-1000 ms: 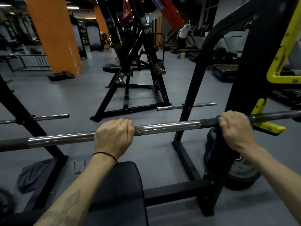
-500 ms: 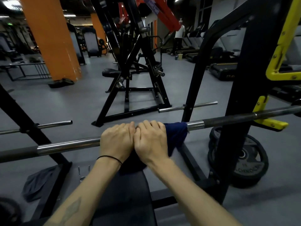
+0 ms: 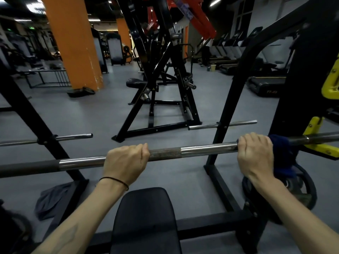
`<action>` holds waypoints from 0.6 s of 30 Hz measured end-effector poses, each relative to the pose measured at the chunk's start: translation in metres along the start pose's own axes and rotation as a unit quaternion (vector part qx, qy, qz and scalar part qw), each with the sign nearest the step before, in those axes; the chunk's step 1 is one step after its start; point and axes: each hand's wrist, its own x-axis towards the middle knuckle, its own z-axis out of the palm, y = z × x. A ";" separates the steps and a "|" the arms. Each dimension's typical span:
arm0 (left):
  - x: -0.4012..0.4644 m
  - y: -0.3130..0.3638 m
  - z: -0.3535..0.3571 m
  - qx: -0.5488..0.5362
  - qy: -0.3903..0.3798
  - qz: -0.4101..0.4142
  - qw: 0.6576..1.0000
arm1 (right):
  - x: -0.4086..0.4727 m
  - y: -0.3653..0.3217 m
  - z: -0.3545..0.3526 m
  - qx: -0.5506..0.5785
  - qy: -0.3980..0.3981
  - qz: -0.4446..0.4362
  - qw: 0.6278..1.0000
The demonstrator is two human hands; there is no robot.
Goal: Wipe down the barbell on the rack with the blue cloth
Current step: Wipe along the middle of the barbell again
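The long, heavy, rigid chrome steel barbell (image 3: 201, 151) lies on the black rack, left hand (image 3: 126, 162) gripping its slick center, right hand (image 3: 256, 156) at three o'clock clenching the soft blue cloth (image 3: 282, 154) around it.

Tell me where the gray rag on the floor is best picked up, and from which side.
Pinch the gray rag at its raised, crumpled middle, coming straight down from above. It lies loosely bunched on the floor beside the black rack foot, so the folds give fingers something to pinch, and the foot seems to block a sideways approach from the right.
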 end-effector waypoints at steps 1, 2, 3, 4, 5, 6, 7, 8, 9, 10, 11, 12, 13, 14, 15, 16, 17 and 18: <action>0.001 0.000 0.000 0.002 -0.001 0.000 1.000 | -0.001 -0.007 0.001 0.004 0.010 0.018 1.000; 0.002 -0.001 0.000 -0.001 -0.008 0.000 1.000 | -0.001 -0.018 0.001 0.008 0.018 0.023 1.000; 0.003 -0.003 0.000 -0.005 -0.018 0.000 1.000 | -0.003 -0.034 0.003 0.007 0.027 0.011 1.000; 0.004 -0.003 0.000 -0.013 -0.031 -0.001 0.999 | -0.007 -0.057 0.007 0.009 0.033 -0.020 0.999; 0.006 -0.003 -0.003 -0.015 -0.042 -0.002 0.999 | -0.014 -0.089 0.014 0.017 0.027 -0.057 0.998; 0.009 -0.002 -0.005 -0.013 -0.060 -0.007 0.998 | -0.020 -0.125 0.019 0.035 0.015 -0.090 0.995; 0.013 0.000 -0.008 -0.009 -0.085 -0.016 0.996 | -0.026 -0.162 0.024 0.053 0.001 -0.115 0.992; 0.019 -0.001 -0.010 -0.010 -0.123 -0.026 0.992 | -0.029 -0.192 0.027 0.069 -0.004 -0.125 0.990; 0.027 -0.004 -0.013 -0.024 -0.167 -0.032 0.985 | -0.028 -0.213 0.029 0.083 -0.004 -0.125 0.989; 0.035 -0.006 -0.014 -0.043 -0.209 -0.018 0.977 | -0.026 -0.221 0.031 0.094 -0.003 -0.130 0.987; 0.041 -0.008 -0.015 -0.060 -0.241 0.001 0.969 | -0.023 -0.219 0.031 0.098 -0.007 -0.149 0.984; 0.044 -0.010 -0.016 -0.075 -0.268 0.022 0.960 | -0.021 -0.210 0.030 0.099 -0.019 -0.177 0.979; 0.043 -0.011 -0.016 -0.071 -0.276 0.045 0.957 | -0.019 -0.196 0.026 0.101 -0.035 -0.204 0.973; 0.038 -0.013 -0.014 -0.051 -0.249 0.057 0.966 | -0.018 -0.177 0.023 0.099 -0.047 -0.216 0.970; 0.033 -0.015 -0.013 -0.016 -0.210 0.060 0.976 | -0.016 -0.151 0.021 0.090 -0.048 -0.210 0.972; 0.025 -0.014 -0.011 -0.001 -0.166 0.043 0.985 | -0.013 -0.119 0.019 0.074 -0.039 -0.191 0.978; 0.018 -0.012 -0.008 -0.005 -0.130 0.016 0.991 | -0.007 -0.081 0.014 0.051 -0.028 -0.168 0.984; 0.012 -0.010 -0.004 -0.022 -0.078 -0.009 0.997 | -0.001 -0.042 0.006 0.024 -0.028 -0.150 0.988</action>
